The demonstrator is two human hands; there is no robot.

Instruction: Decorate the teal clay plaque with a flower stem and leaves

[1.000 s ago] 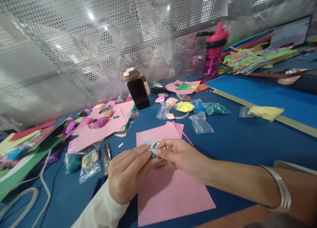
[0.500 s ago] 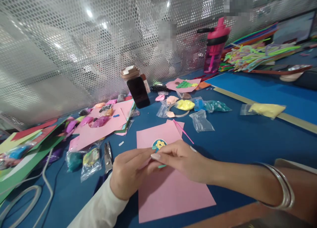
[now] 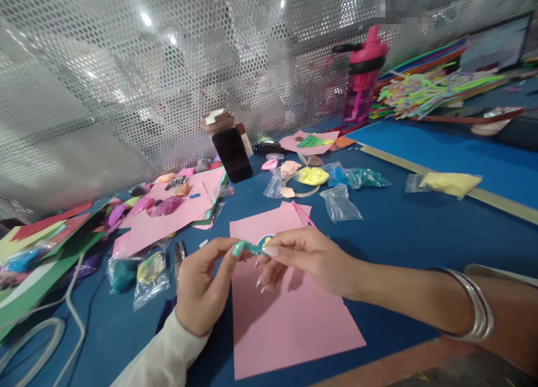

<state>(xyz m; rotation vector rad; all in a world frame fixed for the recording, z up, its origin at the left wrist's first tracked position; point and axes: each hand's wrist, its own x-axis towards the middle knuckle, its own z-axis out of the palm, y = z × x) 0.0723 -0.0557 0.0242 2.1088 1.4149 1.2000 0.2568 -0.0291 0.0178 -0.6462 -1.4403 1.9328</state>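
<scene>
Between my two hands stretches a small strip of teal modelling clay point(image 3: 254, 248). My left hand point(image 3: 208, 286) pinches its left end with thumb and forefinger. The other end is pinched by my right hand point(image 3: 309, 258), whose lower fingers hang loosely curled. Both hands are held above a pink sheet of paper point(image 3: 290, 331). Behind the fingers a round blue piece with a yellow clay flower point(image 3: 267, 240) lies on the sheet, mostly hidden. A thin pink tool point(image 3: 303, 213) rests at the sheet's top right corner.
Scissors point(image 3: 180, 258) lie left of the sheet. Beyond it are bagged yellow clay point(image 3: 313, 176), teal clay point(image 3: 367, 177) and an empty plastic bag point(image 3: 341, 203). A phone point(image 3: 233, 155) leans on a lidded cup point(image 3: 217, 121). A pink bottle point(image 3: 365, 79) stands at the back, and a white cable point(image 3: 78, 314) curls at left.
My hands have drawn apart from being close together, and the teal clay now shows stretched between the fingertips. My left hand has shifted left, and the flower is more covered.
</scene>
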